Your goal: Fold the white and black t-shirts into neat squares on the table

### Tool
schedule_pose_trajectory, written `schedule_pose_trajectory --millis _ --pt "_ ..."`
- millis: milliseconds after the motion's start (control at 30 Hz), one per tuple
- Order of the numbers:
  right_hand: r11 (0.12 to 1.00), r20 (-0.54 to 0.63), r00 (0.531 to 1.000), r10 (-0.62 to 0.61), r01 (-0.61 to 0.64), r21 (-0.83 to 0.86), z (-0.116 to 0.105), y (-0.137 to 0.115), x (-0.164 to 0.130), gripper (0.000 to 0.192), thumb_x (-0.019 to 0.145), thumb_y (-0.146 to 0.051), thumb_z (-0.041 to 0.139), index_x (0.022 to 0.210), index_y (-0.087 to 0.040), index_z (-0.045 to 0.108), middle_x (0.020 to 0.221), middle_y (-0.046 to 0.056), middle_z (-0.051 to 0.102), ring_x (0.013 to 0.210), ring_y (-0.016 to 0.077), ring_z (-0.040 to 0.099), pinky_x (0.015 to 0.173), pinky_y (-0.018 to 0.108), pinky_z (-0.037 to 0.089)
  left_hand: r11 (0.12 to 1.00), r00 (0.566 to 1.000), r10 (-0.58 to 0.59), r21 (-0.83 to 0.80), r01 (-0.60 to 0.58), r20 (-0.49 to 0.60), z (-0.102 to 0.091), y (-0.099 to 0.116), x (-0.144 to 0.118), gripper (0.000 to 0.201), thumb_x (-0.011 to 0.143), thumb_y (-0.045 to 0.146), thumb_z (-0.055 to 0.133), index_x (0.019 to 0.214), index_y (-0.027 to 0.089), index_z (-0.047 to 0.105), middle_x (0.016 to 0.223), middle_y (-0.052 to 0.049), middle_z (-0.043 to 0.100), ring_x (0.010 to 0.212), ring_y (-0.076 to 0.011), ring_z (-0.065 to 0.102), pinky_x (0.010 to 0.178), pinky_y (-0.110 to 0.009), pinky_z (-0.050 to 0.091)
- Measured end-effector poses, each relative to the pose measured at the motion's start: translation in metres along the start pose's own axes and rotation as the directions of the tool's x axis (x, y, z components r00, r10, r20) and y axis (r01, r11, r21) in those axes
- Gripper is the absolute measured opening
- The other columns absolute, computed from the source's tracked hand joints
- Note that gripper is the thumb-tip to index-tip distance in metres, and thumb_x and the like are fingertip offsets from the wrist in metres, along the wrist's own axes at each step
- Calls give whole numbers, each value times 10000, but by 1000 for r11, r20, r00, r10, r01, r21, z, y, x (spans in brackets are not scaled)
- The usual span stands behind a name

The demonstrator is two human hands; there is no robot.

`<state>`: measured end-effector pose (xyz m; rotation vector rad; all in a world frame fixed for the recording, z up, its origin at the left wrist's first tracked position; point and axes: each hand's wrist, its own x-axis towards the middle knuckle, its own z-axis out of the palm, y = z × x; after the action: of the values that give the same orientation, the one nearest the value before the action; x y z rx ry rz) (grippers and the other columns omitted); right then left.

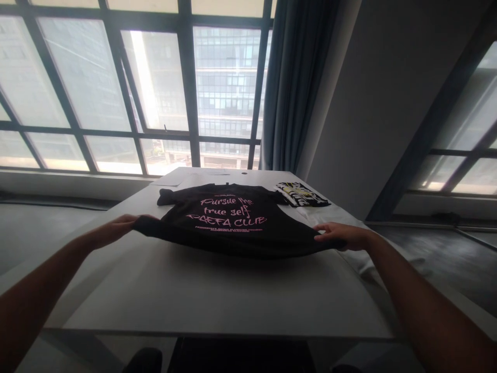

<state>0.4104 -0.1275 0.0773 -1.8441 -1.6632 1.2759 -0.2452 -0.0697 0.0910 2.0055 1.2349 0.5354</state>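
A black T-shirt (229,241) with pink lettering is spread across the white table (217,305), its collar toward the window. My left hand (118,229) grips the hem's left corner, and my right hand (344,235) pinches the right corner. Between them the hem is stretched and raised off the tabletop, sagging a little in the middle. Both sleeves lie out to the sides, the left one bunched at its end. The fingertips under the cloth are partly hidden.
Folded patterned clothing (301,196) in black, white and yellow lies on the table's right side, by the right sleeve. White cloth (361,259) hangs along the right edge. A dark chair (240,356) stands below the front edge. Windows and a curtain (298,88) are behind.
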Motion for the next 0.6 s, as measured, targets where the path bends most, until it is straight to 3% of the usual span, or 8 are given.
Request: schedule_pose_trajectory --millis 67,167,267,367,433,500,600 --pt "998 81 995 50 -48 -31 -6 2 -4 659 617 -492 827 1174 -211 614 723 -6 649 448 74 514 353 159 340 992 995 -98 81 97 7 -8 -7 -2 800 657 907 393 765 195 742 1009 -97 726 999 -321 635 893 -371 498" --pt "985 182 973 139 -117 -125 -17 -4 1 736 617 -565 808 1207 -192 576 684 -10 641 399 65 481 369 175 358 973 984 -177 152 172 24 -10 -16 11 788 719 888 290 584 207 663 1011 -74 737 983 -293 644 882 -326 497" --pt "960 119 971 208 -179 -215 -20 -18 21 733 648 -649 752 1166 -167 560 803 56 695 525 112 610 458 194 434 952 977 -209 238 192 47 4 -18 40 771 751 859 313 790 220 744 1035 -71 738 1006 -285 650 919 -335 494" --pt "927 9 967 253 -240 -288 -6 -26 50 643 641 -610 780 1048 -162 563 821 78 700 628 174 678 526 236 487 908 993 -121 405 107 9 28 -18 69 773 710 815 479 1157 222 692 1259 -96 652 1160 -316 592 996 -384 464" --pt "899 -15 956 293 -281 -336 8 -23 65 556 625 -520 828 957 -169 552 719 47 674 585 192 675 524 263 500 870 997 -74 489 55 19 42 -22 80 864 636 746 627 1324 225 588 1449 -121 500 1304 -353 477 1057 -428 417" --pt "890 -27 955 295 -285 -357 21 -17 72 466 631 -425 848 867 -189 523 611 -5 616 499 170 636 491 257 485 847 991 -110 529 53 75 50 -30 82 975 579 664 721 1424 236 488 1546 -138 360 1389 -381 363 1089 -466 378" --pt "904 17 964 265 -242 -354 33 -10 66 400 682 -352 818 767 -212 454 517 -63 524 404 108 545 432 212 425 833 977 -166 549 68 131 46 -46 77 1028 566 573 769 1480 270 408 1582 -139 281 1409 -391 325 1084 -479 380"
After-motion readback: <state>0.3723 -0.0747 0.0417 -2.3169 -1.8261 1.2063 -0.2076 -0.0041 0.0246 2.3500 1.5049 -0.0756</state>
